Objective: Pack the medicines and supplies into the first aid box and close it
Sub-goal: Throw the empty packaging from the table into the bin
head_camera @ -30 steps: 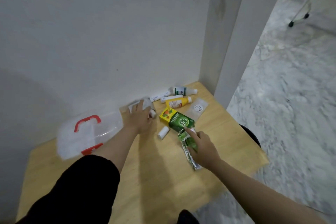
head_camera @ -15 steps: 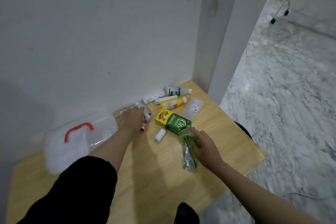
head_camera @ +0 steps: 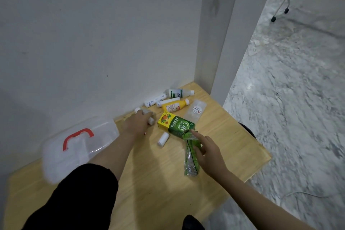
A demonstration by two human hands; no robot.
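Note:
The translucent first aid box (head_camera: 56,162) with a red handle (head_camera: 77,136) lies closed at the left, by the wall. My left hand (head_camera: 137,124) is palm down beside it, with fingers curled over small white containers (head_camera: 150,120) at the wall's foot. My right hand (head_camera: 208,152) pinches a green foil blister strip (head_camera: 190,164), index finger stretched toward a green and yellow medicine carton (head_camera: 175,124). Behind lie a yellow bottle (head_camera: 174,106), a white bottle with a green label (head_camera: 177,93), two white tubes (head_camera: 155,101) and a clear zip bag (head_camera: 195,111). A small white roll (head_camera: 163,139) lies between my hands.
Everything rests on a small wooden tabletop (head_camera: 158,183) set in a corner between the white wall and a pillar (head_camera: 222,43). Its right edge drops to a marble floor (head_camera: 289,99). A wheeled table leg (head_camera: 280,11) stands far off.
My left hand has slid from the middle of the pile up to the small white containers at the wall. The green strip has swung under my right hand to point toward me.

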